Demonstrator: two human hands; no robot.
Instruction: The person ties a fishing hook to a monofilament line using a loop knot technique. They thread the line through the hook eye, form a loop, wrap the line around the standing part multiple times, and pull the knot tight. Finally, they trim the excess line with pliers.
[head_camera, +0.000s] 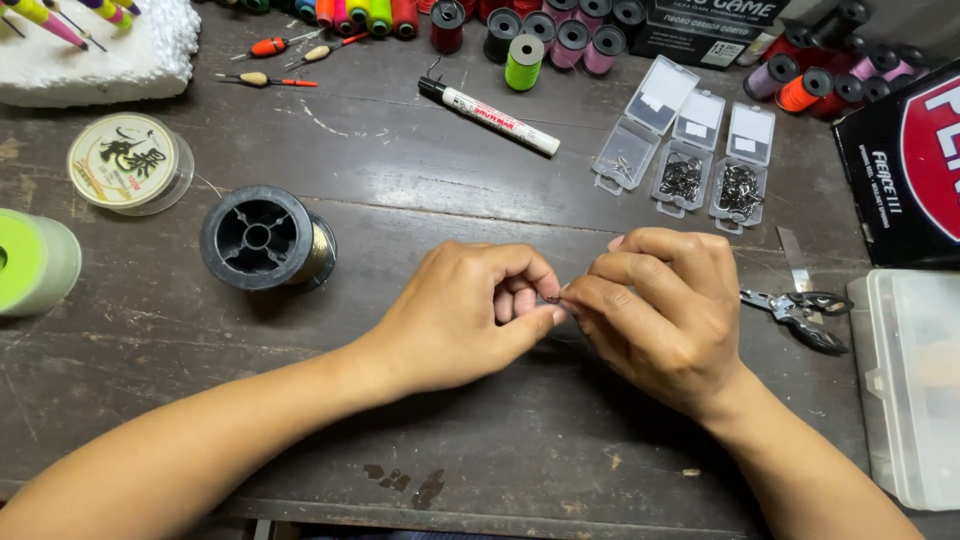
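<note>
from the head camera, the left hand (470, 315) and the right hand (660, 310) met over the dark wooden table (480, 200). both hands pinched one tiny dark metal hook (553, 298) between thumb and fingertips. a black plastic spool of gold line (265, 240) sat to the left. small black pliers (800, 312) lay just right of the right hand. three little clear boxes of hooks (690, 150) sat open behind.

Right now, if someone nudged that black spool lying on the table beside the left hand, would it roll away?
Probably it would. The black spool lies on its side, round flange facing the camera, so a sideways push would likely set it rolling across the wooden table. It looks like hollow plastic wound with thin line, so probably light. Its line may unwind as it rolls.
</note>
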